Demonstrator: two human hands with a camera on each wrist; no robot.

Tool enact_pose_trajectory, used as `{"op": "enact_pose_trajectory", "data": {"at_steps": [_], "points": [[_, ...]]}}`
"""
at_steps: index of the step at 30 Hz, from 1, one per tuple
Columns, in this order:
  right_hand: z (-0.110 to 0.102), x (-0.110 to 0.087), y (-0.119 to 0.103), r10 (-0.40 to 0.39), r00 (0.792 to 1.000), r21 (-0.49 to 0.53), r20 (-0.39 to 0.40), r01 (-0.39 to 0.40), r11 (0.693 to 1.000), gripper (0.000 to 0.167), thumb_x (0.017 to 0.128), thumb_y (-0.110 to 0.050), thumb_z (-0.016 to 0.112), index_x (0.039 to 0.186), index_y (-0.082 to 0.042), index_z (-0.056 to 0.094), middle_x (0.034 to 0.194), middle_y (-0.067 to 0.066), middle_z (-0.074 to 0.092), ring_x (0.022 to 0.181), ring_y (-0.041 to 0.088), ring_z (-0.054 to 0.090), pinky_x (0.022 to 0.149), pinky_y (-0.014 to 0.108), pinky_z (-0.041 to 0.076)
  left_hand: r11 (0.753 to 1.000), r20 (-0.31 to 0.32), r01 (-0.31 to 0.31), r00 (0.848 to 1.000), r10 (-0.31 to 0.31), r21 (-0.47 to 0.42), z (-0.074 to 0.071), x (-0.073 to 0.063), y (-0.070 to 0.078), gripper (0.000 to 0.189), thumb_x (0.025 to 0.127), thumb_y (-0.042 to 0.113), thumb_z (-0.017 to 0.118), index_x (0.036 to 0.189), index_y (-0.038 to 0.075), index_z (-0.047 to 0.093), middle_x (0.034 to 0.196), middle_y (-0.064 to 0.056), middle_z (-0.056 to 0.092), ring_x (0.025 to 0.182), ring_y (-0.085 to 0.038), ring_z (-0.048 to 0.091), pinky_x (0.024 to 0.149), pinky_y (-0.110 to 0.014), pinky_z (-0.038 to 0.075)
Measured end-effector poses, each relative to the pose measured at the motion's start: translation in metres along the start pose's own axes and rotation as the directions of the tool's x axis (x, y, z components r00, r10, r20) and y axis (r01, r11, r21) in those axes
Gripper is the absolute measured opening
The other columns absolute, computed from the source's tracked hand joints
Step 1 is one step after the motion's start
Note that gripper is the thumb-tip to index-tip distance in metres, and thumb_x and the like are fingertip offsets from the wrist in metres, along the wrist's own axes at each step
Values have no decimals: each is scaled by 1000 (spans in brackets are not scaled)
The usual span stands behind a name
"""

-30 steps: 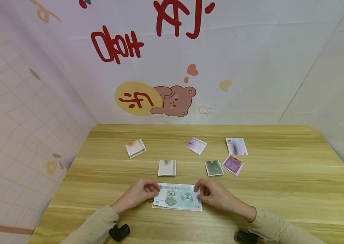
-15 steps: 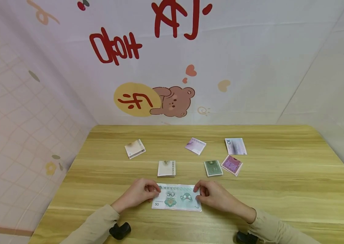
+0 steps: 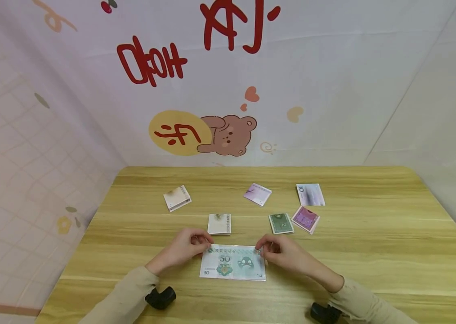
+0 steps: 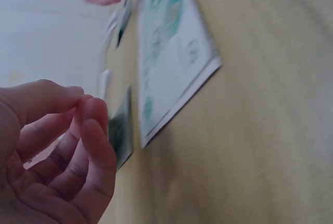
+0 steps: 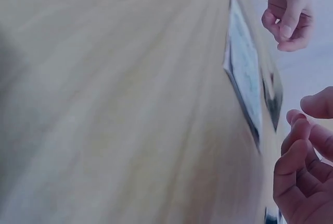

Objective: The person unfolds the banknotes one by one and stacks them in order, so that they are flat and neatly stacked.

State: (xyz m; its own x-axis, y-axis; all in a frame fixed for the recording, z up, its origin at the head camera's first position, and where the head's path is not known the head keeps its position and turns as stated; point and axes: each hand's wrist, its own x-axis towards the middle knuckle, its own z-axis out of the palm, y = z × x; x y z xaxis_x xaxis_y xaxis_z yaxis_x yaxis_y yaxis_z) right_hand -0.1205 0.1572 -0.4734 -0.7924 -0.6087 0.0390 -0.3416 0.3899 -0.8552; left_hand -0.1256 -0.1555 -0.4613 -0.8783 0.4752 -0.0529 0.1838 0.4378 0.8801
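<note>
A green and white 50 play banknote (image 3: 232, 265) lies flat on the wooden table, printed side up; in the left wrist view a second paper layer shows along the banknote's (image 4: 174, 52) edge. My left hand (image 3: 185, 247) is at its upper left corner. In the left wrist view that hand (image 4: 60, 156) has curled fingers, thumb against the fingertips, nothing between them, apart from the paper. My right hand (image 3: 286, 255) is by the upper right corner. Seen from the right wrist, this hand (image 5: 307, 169) is loosely curled, thumb apart from the fingers, holding nothing.
Several folded banknotes lie behind: a cream one (image 3: 177, 198), a white one (image 3: 219, 223), a purple one (image 3: 257, 194), a green 2 (image 3: 281, 223), a pink one (image 3: 306, 219) and a 10 (image 3: 310, 195). A printed cloth (image 3: 313, 67) hangs behind the table.
The banknote's lifted top layer has settled flat onto the one beneath. Both hands have let go of its ends and shifted up toward its far corners.
</note>
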Motion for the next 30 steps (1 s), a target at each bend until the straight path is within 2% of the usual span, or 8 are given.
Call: {"op": "enact_pose_trajectory", "data": {"at_steps": [5,8,13,17,20,23,26,30], "points": [[0,8,-5,-22,1000,-10,-12,22,1000,10,88,-4,64,98,-2,68,79,-5,58,66,6,51,57,21,45,999,-89,-26,996,24,-21,-16,3,-2,9,87,-2,65,96,-6,68,79,-16,65,61,-26,59,51,-21,46],[1,13,-8,-31,999,-12,-8,31,999,10,89,-5,65,98,-2,69,80,-4,59,67,6,51,59,21,45,999,-165,-22,986,18,-24,-28,2,-1,12,87,-1,66,97,-7,68,82,-16,67,66,-31,62,55,-25,50],[2,21,-12,-37,999,13,6,37,999,10,90,-5,63,98,-2,68,82,-1,62,68,7,54,60,22,47,1000,-291,-4,957,-3,-25,-46,3,-6,13,87,-2,67,98,-9,67,87,-17,68,75,-30,64,59,-28,53],[3,26,-18,-19,1000,46,7,19,999,11,90,-7,62,99,-2,68,83,-1,62,68,8,54,59,21,46,999,-362,32,931,-39,-24,-60,6,-15,15,87,-3,67,100,-10,65,90,-17,68,80,-29,65,61,-28,53],[6,29,-21,-15,1000,62,4,15,998,12,90,-6,63,100,-2,68,83,0,62,69,9,53,59,21,45,997,-392,70,917,-75,-28,-72,8,-21,17,87,-3,66,103,-10,65,93,-18,68,85,-31,64,64,-30,54],[10,32,-21,-18,1000,90,6,17,996,13,89,-3,63,101,0,68,84,6,64,69,11,55,59,21,45,996,-421,92,904,-79,10,-85,9,-27,18,88,-1,66,104,-9,66,98,-20,68,91,-33,64,68,-27,52],[14,33,-21,-28,1000,128,14,26,991,15,88,0,61,101,2,67,84,12,65,68,14,58,59,20,46,992,-439,88,897,-40,91,-99,11,-37,20,89,0,66,106,-8,66,102,-21,68,97,-34,63,74,-27,49],[21,35,-20,-46,999,151,21,42,988,16,86,3,60,101,5,66,82,13,64,66,13,58,59,21,48,984,-438,56,899,25,171,-113,16,-51,20,89,1,66,108,-8,66,105,-22,67,99,-36,62,82,-40,51]]}}
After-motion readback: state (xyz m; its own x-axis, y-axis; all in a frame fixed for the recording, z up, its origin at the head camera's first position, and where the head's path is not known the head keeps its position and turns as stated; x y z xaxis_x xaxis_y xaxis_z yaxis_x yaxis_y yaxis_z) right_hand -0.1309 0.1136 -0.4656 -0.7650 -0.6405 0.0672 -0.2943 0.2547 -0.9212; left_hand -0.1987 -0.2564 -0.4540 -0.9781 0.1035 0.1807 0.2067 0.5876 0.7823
